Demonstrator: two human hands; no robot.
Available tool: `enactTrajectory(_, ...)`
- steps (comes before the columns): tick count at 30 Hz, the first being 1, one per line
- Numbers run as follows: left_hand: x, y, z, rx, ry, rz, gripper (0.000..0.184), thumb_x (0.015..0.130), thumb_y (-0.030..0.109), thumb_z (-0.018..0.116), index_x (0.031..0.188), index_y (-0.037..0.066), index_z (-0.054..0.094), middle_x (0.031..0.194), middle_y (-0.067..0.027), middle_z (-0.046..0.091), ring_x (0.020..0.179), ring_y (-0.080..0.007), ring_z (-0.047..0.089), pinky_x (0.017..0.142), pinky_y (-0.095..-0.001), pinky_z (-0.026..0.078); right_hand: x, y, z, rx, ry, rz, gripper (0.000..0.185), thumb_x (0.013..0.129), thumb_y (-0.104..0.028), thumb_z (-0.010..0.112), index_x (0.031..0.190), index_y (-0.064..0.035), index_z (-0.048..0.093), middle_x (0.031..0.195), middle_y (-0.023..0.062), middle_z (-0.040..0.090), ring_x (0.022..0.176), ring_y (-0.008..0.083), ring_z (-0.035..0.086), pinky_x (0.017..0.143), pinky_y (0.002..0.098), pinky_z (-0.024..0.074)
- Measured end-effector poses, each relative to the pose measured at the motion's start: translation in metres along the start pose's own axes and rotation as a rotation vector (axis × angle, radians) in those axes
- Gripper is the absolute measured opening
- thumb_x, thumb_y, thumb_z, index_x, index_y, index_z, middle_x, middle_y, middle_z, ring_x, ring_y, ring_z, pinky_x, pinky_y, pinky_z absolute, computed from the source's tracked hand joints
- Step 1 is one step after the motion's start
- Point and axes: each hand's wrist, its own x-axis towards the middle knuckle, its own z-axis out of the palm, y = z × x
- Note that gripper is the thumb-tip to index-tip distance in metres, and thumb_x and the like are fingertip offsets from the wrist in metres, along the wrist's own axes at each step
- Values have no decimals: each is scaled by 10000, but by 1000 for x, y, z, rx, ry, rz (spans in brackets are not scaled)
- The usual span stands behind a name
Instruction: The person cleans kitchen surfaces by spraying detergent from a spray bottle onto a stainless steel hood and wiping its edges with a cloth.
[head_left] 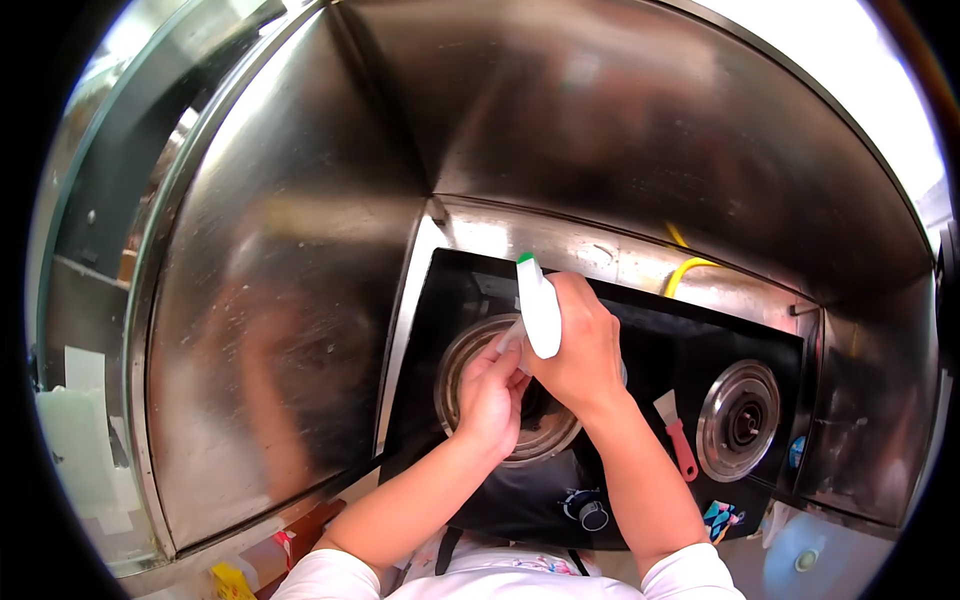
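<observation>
A white spray bottle (540, 312) with a green nozzle tip is gripped in my right hand (578, 345) above the left burner (462, 365) of a black gas stove (420, 440). The bottle's lower body is mostly hidden behind that hand. My left hand (490, 398) is close beside it, palm turned up, with its fingers curled together at something pale and whitish that I cannot make out. On the stovetop between the two burners lies a scraper (680, 440) with a red handle and a light blade.
Shiny metal panels (590, 110) enclose the stove at the back and both sides. A yellow hose (683, 275) runs behind it. The right burner (738, 420), a control knob (593, 514) and a colourful packet or cloth (720, 520) are at the right and front.
</observation>
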Motion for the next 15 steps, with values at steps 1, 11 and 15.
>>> enactTrajectory(1,1,-3,2,8,-3,-1,265,911,84,495,1161,31,562,1051,-44,636,931,-134,606,870,-293,463,-3,2,-4,30,56,42,331,641,-17,658,949,-23,538,899,164,588,775,403,605,635,444,503)
enactTrajectory(11,-5,-43,44,163,-168,-118,343,951,174,510,1266,35,509,1176,-74,610,1062,-183,583,967,-363,418,-49,43,-69,114,411,230,273,613,-6,616,865,-1,511,738,159,549,676,379,568,610,395,461)
enactTrajectory(15,-8,-60,58,216,-225,-163,332,957,178,501,1256,36,508,1190,-78,608,1082,-191,580,990,-368,405,-68,65,-88,99,444,400,264,611,-20,615,860,1,528,733,169,556,688,379,577,609,389,458)
